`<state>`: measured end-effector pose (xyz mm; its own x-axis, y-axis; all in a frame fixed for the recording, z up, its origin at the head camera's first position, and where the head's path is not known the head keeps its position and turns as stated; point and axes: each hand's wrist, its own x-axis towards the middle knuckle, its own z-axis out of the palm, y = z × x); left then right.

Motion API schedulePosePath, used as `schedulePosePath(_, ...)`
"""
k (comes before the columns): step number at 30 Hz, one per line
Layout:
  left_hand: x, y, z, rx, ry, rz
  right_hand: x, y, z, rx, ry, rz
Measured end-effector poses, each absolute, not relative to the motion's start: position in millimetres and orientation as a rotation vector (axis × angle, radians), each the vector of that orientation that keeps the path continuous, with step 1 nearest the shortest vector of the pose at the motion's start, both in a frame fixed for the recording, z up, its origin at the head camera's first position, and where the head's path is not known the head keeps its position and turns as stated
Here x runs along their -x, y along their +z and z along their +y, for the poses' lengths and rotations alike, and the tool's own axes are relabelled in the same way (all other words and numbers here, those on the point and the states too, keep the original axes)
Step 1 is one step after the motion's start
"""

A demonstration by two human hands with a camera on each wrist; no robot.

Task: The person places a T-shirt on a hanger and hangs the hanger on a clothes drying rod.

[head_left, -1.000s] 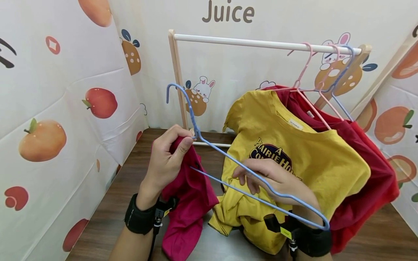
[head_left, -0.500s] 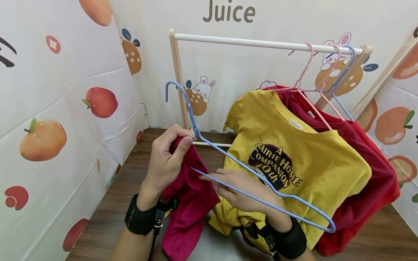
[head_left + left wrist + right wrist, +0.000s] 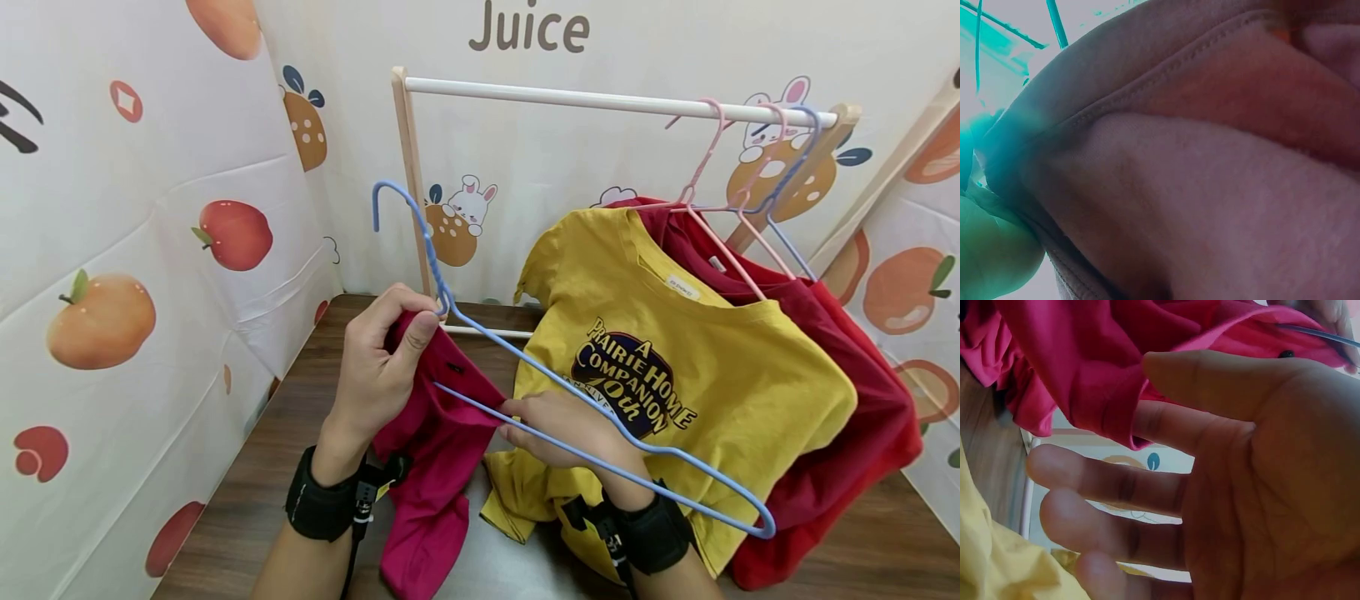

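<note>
In the head view a blue clothes hanger (image 3: 525, 357) slants down from upper left to lower right. Its left end goes into the neck of a magenta shirt (image 3: 435, 475) that hangs in folds. My left hand (image 3: 378, 358) grips the shirt cloth and the hanger close below its hook, thumb on top. Between the hanger and the yellow T-shirt, my right hand (image 3: 566, 425) pinches the shirt's edge between thumb and index finger. In the right wrist view the other fingers (image 3: 1104, 475) are spread away from the cloth. Shirt fabric (image 3: 1210, 175) fills most of the left wrist view.
A rack with a white rail (image 3: 555, 96) stands behind. On its right end hang a yellow T-shirt (image 3: 585, 267) and red shirts (image 3: 847, 367) on pink and blue hangers. Yellow cloth bunches on the wooden table (image 3: 247, 500). Printed curtain walls (image 3: 187, 333) enclose the space.
My right hand has moved left from in front of the yellow T-shirt to the magenta shirt and taken its edge, stretching the neck out. My left hand has stayed nearly still.
</note>
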<state>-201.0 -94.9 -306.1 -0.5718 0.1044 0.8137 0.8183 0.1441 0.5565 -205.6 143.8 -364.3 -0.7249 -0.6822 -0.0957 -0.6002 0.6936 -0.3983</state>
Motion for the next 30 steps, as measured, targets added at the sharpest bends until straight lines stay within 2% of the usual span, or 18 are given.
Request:
schedulePosePath(8,201.5,-305.0,-102.3,0.822,-1.467,-1.821,206.2,-359.6,157.6,0.894,-0.552,2.654)
schedulePosePath(15,207.1,-304.6,-112.8,0.732,-1.337,-1.876,194.0,-329.3,182.7,0.759,-0.584,2.766)
schedulePosePath(24,215.6,-306.7,-130.1,0.665,-1.196,-1.994,173.9,-305.2,212.5,0.85,-0.751,3.023)
schedulePosePath(30,217.6,-307.6,-133.5,0.662,-1.183,-2.024,163.8,-295.3,224.4,1.034,-0.911,3.067)
